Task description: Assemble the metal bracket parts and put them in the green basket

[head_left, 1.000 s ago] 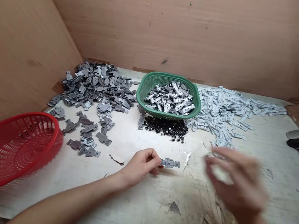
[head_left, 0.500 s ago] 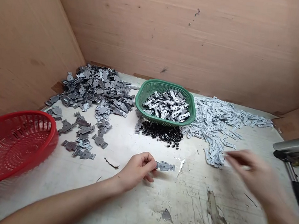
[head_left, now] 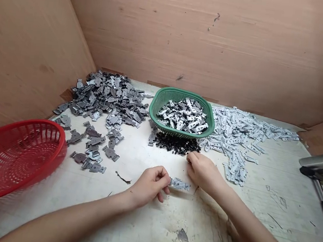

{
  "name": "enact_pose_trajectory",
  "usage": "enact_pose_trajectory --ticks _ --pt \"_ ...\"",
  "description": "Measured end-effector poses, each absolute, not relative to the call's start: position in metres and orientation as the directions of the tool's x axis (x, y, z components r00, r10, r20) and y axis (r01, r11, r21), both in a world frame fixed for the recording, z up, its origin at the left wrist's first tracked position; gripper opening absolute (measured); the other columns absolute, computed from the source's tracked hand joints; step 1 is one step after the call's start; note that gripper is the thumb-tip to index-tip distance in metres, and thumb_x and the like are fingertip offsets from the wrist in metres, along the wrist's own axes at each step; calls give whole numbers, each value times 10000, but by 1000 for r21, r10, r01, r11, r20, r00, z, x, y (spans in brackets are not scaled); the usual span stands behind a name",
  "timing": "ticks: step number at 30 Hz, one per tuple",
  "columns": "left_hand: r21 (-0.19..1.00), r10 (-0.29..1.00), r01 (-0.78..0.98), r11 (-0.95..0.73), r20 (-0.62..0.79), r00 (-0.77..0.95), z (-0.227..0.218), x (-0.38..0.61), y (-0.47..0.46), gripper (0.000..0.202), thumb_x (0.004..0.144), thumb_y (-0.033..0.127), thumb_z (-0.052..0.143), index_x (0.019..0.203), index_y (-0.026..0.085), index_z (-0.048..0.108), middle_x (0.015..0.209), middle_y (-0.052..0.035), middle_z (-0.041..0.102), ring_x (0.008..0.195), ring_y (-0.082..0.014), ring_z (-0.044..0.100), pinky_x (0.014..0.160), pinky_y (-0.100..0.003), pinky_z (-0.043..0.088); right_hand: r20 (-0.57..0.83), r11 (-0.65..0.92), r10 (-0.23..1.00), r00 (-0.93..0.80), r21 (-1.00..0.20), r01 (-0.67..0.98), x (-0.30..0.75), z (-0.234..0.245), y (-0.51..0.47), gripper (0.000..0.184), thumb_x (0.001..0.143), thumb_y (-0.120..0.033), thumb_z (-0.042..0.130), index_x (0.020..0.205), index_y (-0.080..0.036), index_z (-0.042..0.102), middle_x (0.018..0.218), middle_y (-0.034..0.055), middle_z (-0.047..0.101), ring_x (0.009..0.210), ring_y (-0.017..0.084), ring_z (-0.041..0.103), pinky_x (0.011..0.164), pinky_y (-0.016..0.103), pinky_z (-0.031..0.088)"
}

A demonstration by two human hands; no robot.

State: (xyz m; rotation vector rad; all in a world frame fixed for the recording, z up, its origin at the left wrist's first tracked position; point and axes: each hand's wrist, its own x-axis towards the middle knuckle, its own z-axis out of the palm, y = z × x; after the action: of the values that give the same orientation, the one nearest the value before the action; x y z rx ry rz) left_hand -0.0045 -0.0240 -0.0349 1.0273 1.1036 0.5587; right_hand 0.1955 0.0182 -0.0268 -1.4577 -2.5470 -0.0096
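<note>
My left hand (head_left: 149, 184) pinches one end of a small grey metal plate (head_left: 180, 184) that lies on the worn white tabletop. My right hand (head_left: 202, 170) rests just right of that plate, its fingertips bunched at the edge of a heap of small black parts (head_left: 176, 144). What those fingertips hold, if anything, is hidden. Behind the black parts stands a green basket (head_left: 157, 103) with assembled grey and white pieces.
A heap of dark grey plates (head_left: 106, 96) lies at the back left, and a spread of light grey strips (head_left: 241, 133) at the back right. A red basket (head_left: 16, 155) sits at the left edge. A metal lever tool (head_left: 320, 168) stands at the right. Plywood walls enclose the table.
My right hand swung from the light grey strips on the right over to the black parts in the middle. My left hand kept its hold on the grey plate.
</note>
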Motion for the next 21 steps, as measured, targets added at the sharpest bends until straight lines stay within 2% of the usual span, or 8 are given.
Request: enact_pose_trajectory --ticks 2,5,6,8,11,16,21 --pt "883 801 111 457 -462 381 -34 -5 -24 257 773 400 549 711 166 464 617 6 609 389 -60 492 432 -192 394 140 474 880 -453 -268 838 200 -20 7 102 778 -85 493 765 -186 497 658 -3 551 554 120 513 478 212 393" --pt "876 798 116 467 -475 370 -32 -4 -24 241 772 383 549 710 166 461 611 7 609 388 -58 494 429 -186 387 27 311 921 -389 -653 690 202 -13 -10 38 807 -155 507 817 -191 514 628 -25 524 542 108 499 482 207 414" --pt "875 799 119 469 -478 365 -32 -4 -24 237 773 377 548 710 166 460 612 6 611 387 -57 494 428 -184 386 -5 245 929 -370 -741 625 201 -11 -16 21 810 -170 516 819 -189 519 617 -27 511 537 109 489 477 210 411" --pt "873 800 127 471 -484 356 -32 -4 -24 232 775 370 546 709 165 460 611 4 613 381 -55 494 421 -179 378 -22 177 937 -348 -829 530 196 -9 -25 13 817 -196 528 809 -186 525 614 -25 494 533 109 469 472 217 403" --pt "875 800 119 470 -479 361 -32 -2 -25 241 771 378 555 704 164 467 585 9 597 405 -69 516 416 -176 380 55 226 935 -351 -854 469 187 -10 -33 62 842 -207 525 785 -189 539 674 -2 511 602 126 476 539 250 413" --pt "882 806 73 465 -456 377 -31 -1 -25 258 766 397 570 708 162 479 557 13 568 498 -112 580 428 -182 406 235 402 906 -352 -738 541 173 -23 -40 82 864 -214 537 801 -205 588 738 32 500 769 194 457 665 338 385" --pt "873 803 71 482 -473 363 -32 -2 -26 238 780 373 558 709 155 493 569 19 569 424 -71 515 431 -183 396 232 416 904 -358 -662 623 171 -35 -44 84 870 -204 533 843 -227 610 748 35 492 774 208 431 679 363 353"
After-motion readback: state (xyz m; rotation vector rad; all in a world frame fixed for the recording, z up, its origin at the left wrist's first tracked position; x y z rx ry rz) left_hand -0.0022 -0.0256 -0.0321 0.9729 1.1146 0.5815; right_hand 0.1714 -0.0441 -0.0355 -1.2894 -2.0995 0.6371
